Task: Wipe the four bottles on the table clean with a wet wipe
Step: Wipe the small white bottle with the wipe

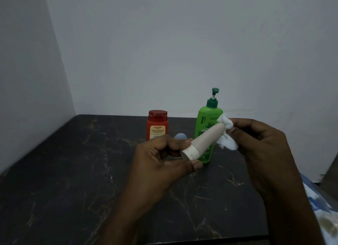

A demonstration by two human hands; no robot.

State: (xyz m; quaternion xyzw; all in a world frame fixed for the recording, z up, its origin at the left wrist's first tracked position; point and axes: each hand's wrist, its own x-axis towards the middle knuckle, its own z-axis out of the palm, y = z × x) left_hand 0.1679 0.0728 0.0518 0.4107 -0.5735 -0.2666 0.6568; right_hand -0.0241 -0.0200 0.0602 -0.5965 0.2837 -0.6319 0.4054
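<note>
My left hand [164,158] grips the white cap end of a pale pink tube bottle [206,140], tilted up to the right above the dark marble table [73,171]. My right hand [263,149] pinches a crumpled white wet wipe [225,133] against the tube's far end. Behind stand a green pump bottle [204,120] and a red-orange bottle [157,124] with a red cap. A small pale blue rounded bottle [180,135] shows between them, mostly hidden by my left fingers.
Grey walls close in the table at the back and left. At the lower right, beyond the table's right edge, lies a blue and white packet [318,202] on another surface. The table's front edge [201,242] runs near the frame's bottom.
</note>
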